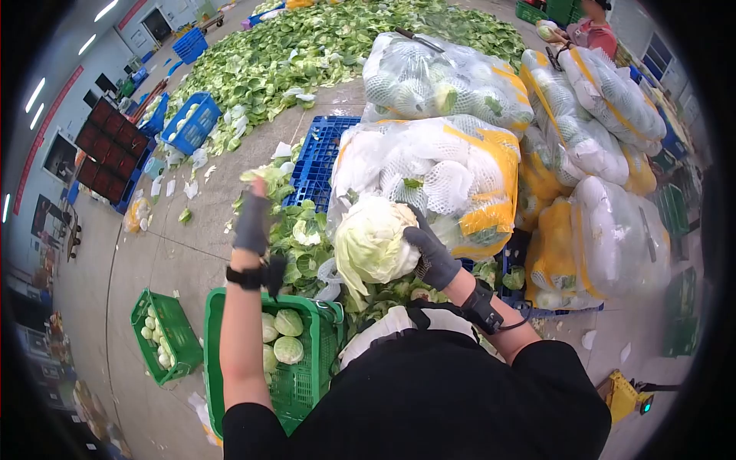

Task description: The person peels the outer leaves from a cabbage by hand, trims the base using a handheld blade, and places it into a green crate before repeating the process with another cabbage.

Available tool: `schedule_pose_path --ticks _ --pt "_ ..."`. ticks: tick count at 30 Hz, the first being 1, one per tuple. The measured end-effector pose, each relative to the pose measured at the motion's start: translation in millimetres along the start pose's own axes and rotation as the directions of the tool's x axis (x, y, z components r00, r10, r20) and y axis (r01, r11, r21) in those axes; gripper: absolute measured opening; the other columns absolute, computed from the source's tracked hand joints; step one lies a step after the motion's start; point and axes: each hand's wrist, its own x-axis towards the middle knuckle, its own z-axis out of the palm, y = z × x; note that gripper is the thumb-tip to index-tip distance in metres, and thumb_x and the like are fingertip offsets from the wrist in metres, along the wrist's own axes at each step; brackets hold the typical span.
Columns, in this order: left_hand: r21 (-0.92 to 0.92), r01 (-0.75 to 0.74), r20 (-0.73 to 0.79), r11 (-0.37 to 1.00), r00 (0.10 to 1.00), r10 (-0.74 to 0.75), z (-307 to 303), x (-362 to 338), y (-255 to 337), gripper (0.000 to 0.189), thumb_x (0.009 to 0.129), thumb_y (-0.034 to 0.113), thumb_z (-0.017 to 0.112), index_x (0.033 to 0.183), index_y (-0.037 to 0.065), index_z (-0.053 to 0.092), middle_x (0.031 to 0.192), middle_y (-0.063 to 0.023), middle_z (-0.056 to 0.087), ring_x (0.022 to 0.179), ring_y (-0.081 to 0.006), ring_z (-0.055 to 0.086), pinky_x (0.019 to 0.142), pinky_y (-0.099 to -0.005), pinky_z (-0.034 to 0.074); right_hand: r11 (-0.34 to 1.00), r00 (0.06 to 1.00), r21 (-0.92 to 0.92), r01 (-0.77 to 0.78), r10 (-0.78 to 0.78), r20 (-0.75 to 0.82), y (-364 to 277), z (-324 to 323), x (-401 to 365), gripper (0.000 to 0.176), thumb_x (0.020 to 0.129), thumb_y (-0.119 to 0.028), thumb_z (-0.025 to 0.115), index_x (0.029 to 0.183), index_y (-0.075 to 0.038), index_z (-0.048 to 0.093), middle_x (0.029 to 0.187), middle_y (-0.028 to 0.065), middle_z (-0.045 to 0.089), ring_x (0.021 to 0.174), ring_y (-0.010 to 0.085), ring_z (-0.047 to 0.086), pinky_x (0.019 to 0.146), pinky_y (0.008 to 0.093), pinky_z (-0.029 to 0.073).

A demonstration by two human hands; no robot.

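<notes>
A large pale cabbage with loose outer leaves is in front of the body, and my right hand, in a grey glove, grips its right side. Away to the left of it, my left hand is raised over the floor, also gloved; its fingers are smeared by motion, and whether they hold anything cannot be made out. Below, a green crate contains several trimmed cabbages. Directly behind the held cabbage lies a clear bag of net-wrapped cabbages with yellow bands.
Cabbage leaves cover much of the floor ahead. More filled bags are stacked at right on blue pallets. A smaller green crate and a blue basket stand at left. Another person is at the upper right.
</notes>
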Motion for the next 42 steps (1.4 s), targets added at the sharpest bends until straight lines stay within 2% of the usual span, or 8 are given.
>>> schedule_pose_path --ticks 4,15,22,28,31,36,39,42 --pt "0.229 -0.245 0.579 0.942 0.813 0.07 66.8 -70.0 -0.7 0.072 0.076 0.032 0.064 0.132 0.003 0.029 0.123 -0.0126 0.045 0.11 -0.0195 0.045 0.092 -0.0321 0.037 0.819 0.955 -0.512 0.261 -0.296 0.013 1.6 -1.2 8.1 0.082 0.062 -0.025 0.075 0.128 -0.006 0.03 0.12 0.0114 0.042 0.111 0.0207 0.042 0.093 0.0331 0.038" --pt "0.577 -0.381 0.391 0.723 0.906 0.165 81.3 -93.0 -1.6 0.059 0.078 0.031 0.064 0.121 0.0 0.039 0.106 -0.0182 0.054 0.098 -0.023 0.053 0.083 -0.0319 0.041 0.691 0.948 -0.68 0.243 -0.318 0.016 -1.3 -0.7 8.2 0.077 0.063 -0.016 0.074 0.126 -0.006 0.033 0.118 0.0087 0.043 0.109 0.018 0.044 0.093 0.0305 0.037" --pt "0.278 -0.14 0.364 0.95 0.931 0.031 79.5 -90.7 -2.6 0.055 0.081 0.014 0.059 0.129 0.002 0.035 0.108 -0.0108 0.055 0.092 -0.0128 0.054 0.081 -0.0256 0.043 0.837 0.976 -0.545 0.056 -0.16 -0.146 12.3 1.5 8.4 0.079 0.062 -0.026 0.075 0.125 -0.003 0.033 0.116 0.0112 0.045 0.106 0.0184 0.045 0.091 0.0308 0.038" --pt "-0.135 0.003 0.429 0.991 0.902 0.056 61.6 -67.7 10.7 0.048 0.084 0.024 0.056 0.123 0.0 0.042 0.11 -0.0132 0.053 0.099 -0.0158 0.052 0.083 -0.0279 0.042 0.278 0.912 -0.93 0.241 -0.393 0.119 14.8 -10.8 21.3 0.077 0.061 -0.021 0.074 0.125 -0.004 0.034 0.116 0.0113 0.044 0.108 0.0196 0.044 0.092 0.0311 0.038" --pt "-0.499 -0.148 0.131 0.854 0.961 0.244 37.6 -46.8 49.0 0.052 0.086 0.038 0.05 0.12 0.001 0.04 0.1 -0.012 0.057 0.089 -0.0173 0.057 0.077 -0.0294 0.045 0.78 0.985 -0.626 -0.011 -0.099 -0.142 28.8 -8.6 9.6 0.081 0.064 -0.027 0.075 0.127 -0.002 0.03 0.121 0.0146 0.042 0.109 0.0235 0.045 0.092 0.0333 0.039" --pt "0.505 -0.389 0.311 0.77 0.914 0.258 -3.4 -15.4 -13.9 0.072 0.067 0.026 0.075 0.121 -0.002 0.035 0.115 -0.015 0.05 0.101 -0.0227 0.051 0.083 -0.035 0.043 0.964 0.948 -0.068 -0.257 0.238 -0.212 53.6 -11.7 -1.0 0.071 0.072 -0.021 0.069 0.129 -0.006 0.029 0.118 0.0111 0.046 0.108 0.0197 0.046 0.089 0.0322 0.041" --pt "0.245 -0.934 0.833 0.261 0.34 0.436 43.4 -75.4 -16.5 0.074 0.063 0.035 0.076 0.124 0.009 0.044 0.109 -0.015 0.049 0.093 -0.0289 0.048 0.082 -0.0357 0.041 0.914 0.968 -0.339 -0.222 0.167 -0.186 44.6 14.6 -9.6 0.069 0.072 -0.019 0.069 0.128 -0.006 0.031 0.115 0.0102 0.048 0.106 0.0182 0.047 0.089 0.0317 0.042" --pt "0.191 -0.963 0.909 0.188 0.246 0.337 36.9 -86.1 -15.6 0.05 0.063 0.028 0.071 0.11 0.015 0.058 0.099 -0.0132 0.05 0.089 -0.0308 0.049 0.075 -0.0374 0.043 0.779 0.991 -0.614 -0.128 0.083 -0.102 39.9 24.6 -24.3 0.076 0.065 -0.015 0.071 0.128 -0.006 0.03 0.116 0.0084 0.047 0.107 0.0177 0.047 0.091 0.0296 0.039"
